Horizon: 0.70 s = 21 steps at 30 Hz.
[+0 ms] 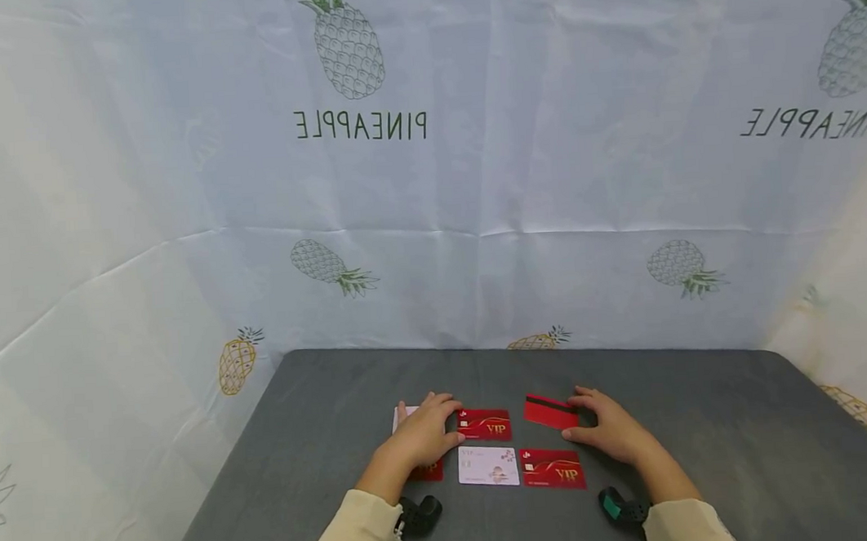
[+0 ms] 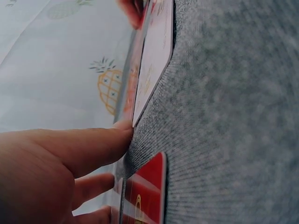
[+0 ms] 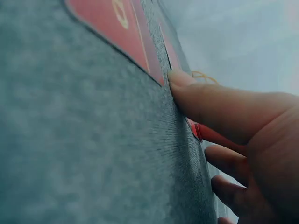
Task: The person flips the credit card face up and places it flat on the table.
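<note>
My left hand [image 1: 423, 430] reaches over two cards, with thumb and forefinger pinching the left end of a red VIP card [image 1: 484, 425]. My right hand [image 1: 611, 429] pinches the right end of a red card [image 1: 550, 411], black stripe up and slightly turned. In the right wrist view the thumb [image 3: 191, 91] is at that card's edge. A pale pink card [image 1: 488, 466] and another red VIP card [image 1: 553, 468] lie in the nearer row. Partly hidden by my left hand are a pale card [image 1: 397, 418] and a red card [image 1: 428, 472].
The cards lie in two rows on a dark grey tabletop [image 1: 325, 440]. Behind the table hangs a white curtain [image 1: 473, 178] with pineapple prints, which also runs along both sides. Black wrist devices [image 1: 420, 516] sit on both wrists.
</note>
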### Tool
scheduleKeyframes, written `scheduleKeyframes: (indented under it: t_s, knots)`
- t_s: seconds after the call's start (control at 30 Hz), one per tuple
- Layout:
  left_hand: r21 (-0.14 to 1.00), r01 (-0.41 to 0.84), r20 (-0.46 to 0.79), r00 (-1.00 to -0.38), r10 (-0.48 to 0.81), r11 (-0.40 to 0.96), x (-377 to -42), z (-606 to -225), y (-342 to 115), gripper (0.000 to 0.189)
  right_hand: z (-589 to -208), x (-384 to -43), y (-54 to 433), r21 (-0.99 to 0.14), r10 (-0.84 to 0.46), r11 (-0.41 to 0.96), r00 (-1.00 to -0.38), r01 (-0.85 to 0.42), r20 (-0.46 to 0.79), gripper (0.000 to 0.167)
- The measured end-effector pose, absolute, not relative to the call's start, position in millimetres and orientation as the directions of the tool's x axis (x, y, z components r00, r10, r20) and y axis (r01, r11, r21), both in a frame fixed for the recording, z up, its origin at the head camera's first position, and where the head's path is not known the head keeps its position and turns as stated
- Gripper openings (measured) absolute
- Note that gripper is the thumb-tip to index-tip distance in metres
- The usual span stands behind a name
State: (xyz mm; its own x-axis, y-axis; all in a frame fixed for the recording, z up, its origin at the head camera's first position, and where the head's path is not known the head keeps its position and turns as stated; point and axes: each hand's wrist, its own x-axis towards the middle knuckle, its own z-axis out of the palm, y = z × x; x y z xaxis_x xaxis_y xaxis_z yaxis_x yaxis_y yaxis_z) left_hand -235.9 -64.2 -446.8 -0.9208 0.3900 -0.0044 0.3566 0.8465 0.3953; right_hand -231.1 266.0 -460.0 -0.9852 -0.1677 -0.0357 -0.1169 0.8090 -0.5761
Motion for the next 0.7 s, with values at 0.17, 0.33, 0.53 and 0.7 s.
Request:
scheduleKeyframes:
  t_s: [0.17,0.33,0.53,0.7]
  knots:
    - [0.424,0.354,0.002,-0.921,0.390,0.834,-236.3,-445.9,-64.5,0.052,-460.1,-228.7,264.8,-0.573,-0.144,0.811,-0.990,-0.117,-0.002,0.066]
    - [0.466,0.352,0.025,-0.922,0.386,0.811,-236.4,-445.8,-61.4,0.053,-463.1,-226.8,264.0,-0.570,-0.147,0.801,-0.983,-0.182,0.107,0.059]
    - [0.515,0.389,0.062,-0.906,0.419,0.764,-233.9,-439.0,-54.5,0.067,-457.5,-224.9,256.0,-0.580,-0.191,0.770,-0.963,-0.266,0.189,0.057]
    - [0.567,0.436,0.072,-0.871,0.486,0.699,-229.8,-434.5,-47.7,0.071,-450.3,-219.9,242.0,-0.607,-0.269,0.724,-0.944,-0.328,0.189,0.056]
